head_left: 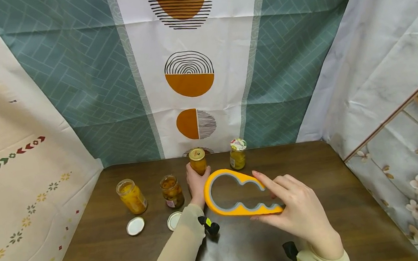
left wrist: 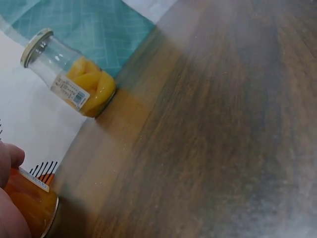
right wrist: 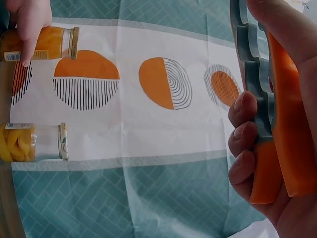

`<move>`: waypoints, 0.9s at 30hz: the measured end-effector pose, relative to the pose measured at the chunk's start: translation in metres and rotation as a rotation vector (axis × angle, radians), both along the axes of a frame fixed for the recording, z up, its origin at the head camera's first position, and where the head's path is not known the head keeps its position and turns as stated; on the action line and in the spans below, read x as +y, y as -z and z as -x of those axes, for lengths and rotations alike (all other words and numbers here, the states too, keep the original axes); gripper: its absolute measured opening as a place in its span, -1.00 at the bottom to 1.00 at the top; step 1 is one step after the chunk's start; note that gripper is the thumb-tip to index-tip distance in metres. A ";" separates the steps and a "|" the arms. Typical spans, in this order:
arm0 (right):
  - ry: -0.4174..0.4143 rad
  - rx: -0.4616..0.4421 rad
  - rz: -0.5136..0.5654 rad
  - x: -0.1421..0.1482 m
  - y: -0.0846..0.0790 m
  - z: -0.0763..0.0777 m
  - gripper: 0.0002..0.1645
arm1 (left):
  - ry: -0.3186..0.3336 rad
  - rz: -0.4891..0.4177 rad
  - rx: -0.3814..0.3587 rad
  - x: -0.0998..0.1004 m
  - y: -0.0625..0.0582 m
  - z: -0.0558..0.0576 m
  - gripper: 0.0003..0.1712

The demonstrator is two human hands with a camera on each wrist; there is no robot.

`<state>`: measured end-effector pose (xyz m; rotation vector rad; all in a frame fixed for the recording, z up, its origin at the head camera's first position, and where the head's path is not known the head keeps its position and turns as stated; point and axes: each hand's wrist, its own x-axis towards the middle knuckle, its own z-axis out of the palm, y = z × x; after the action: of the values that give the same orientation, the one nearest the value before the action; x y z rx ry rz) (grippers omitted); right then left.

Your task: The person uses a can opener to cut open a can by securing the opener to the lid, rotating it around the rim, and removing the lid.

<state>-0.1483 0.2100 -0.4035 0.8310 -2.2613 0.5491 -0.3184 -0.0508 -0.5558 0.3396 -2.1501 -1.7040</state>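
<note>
At the back of the table, my left hand (head_left: 197, 185) grips a glass jar of orange fruit (head_left: 198, 165) with a gold lid on it. In the left wrist view only the lower part of this jar (left wrist: 32, 204) shows beside the fingers. My right hand (head_left: 299, 203) holds an orange jar opener (head_left: 208, 197) with a grey notched inner edge, raised over the table. Its two arms lie between my thumb and fingers, and its loop points left. The right wrist view shows fingers curled round the opener (right wrist: 292, 129); nothing sits inside its loop.
A lidded jar of yellow fruit (head_left: 237, 159) stands to the right of the held jar. On the left are two lidless jars, one yellow (head_left: 133, 199) and one darker (head_left: 172, 192). Two white-lined lids (head_left: 135, 226) lie before them. A patterned curtain (head_left: 186, 41) hangs behind the table.
</note>
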 end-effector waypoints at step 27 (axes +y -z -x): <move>0.037 -0.018 0.000 -0.003 0.004 0.001 0.18 | 0.293 0.128 0.197 0.015 -0.043 -0.106 -0.39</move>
<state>-0.1491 0.2074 -0.4073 0.7856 -2.2878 0.5418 -0.2119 -0.0363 -0.5132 -0.1809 -2.2298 -1.6550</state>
